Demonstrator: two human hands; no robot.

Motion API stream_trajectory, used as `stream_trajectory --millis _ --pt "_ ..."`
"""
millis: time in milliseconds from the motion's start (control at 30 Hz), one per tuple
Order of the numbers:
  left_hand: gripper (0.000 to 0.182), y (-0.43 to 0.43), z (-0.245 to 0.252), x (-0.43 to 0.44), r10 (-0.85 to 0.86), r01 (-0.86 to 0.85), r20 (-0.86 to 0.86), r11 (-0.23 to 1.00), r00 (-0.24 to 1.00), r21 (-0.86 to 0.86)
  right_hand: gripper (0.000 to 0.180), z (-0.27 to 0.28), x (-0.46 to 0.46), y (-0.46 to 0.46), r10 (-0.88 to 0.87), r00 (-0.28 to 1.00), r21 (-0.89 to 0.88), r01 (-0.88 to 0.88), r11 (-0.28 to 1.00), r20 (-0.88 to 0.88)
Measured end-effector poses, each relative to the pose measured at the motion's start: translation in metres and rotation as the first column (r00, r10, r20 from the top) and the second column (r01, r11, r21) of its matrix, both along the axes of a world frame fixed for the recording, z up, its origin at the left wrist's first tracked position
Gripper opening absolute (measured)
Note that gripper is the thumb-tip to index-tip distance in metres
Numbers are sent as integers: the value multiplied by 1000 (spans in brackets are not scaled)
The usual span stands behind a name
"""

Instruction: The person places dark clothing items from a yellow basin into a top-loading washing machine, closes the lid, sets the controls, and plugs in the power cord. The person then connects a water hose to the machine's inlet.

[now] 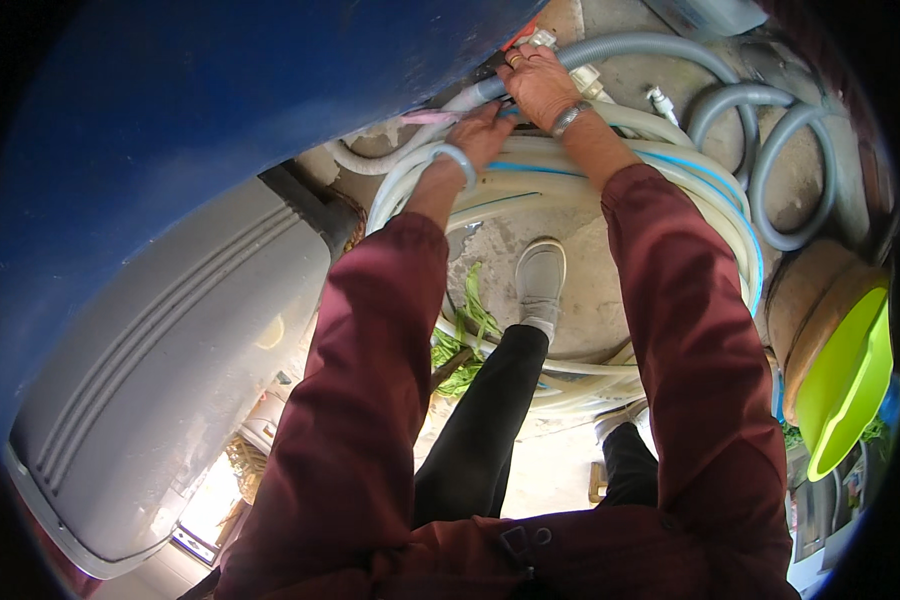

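A large coil of whitish hose with blue stripes lies on the concrete floor around one of my feet. My left hand, with a pale bangle at its wrist, reaches to the far side of the coil beside a pink strip; whether its fingers grip anything is unclear. My right hand, wearing a ring and a metal watch band, rests over a grey corrugated hose near its joint with a whitish hose. Its fingertips are partly hidden. Pale plastic fittings lie beside it.
A big blue surface overhangs the left, above a grey ribbed panel. Grey hose loops, a white fitting, a brown pot and a lime-green plastic container are at right. Green leaves lie by my foot.
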State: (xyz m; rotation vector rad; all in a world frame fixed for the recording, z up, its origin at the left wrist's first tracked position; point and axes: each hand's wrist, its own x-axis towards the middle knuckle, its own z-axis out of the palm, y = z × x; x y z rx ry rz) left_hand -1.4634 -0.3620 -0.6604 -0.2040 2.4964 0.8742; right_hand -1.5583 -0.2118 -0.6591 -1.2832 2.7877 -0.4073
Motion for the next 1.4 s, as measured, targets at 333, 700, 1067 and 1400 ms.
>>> stream_trajectory --millis 333,700,1067,1400 --pt "44 35 35 33 13 -18 -39 991 999 -133 29 25 -1 -24 7 944 336 -124 934 330" --pt "40 60 55 78 18 -66 -187 966 982 -251 26 31 7 -50 53 860 338 -255 906 507" --pt "22 39 42 75 316 -288 -315 948 895 132 35 34 5 -25 61 883 103 -122 987 466" --pt "51 -75 -15 55 286 -280 5 936 958 212 29 43 8 -14 134 909 -19 -138 990 394"
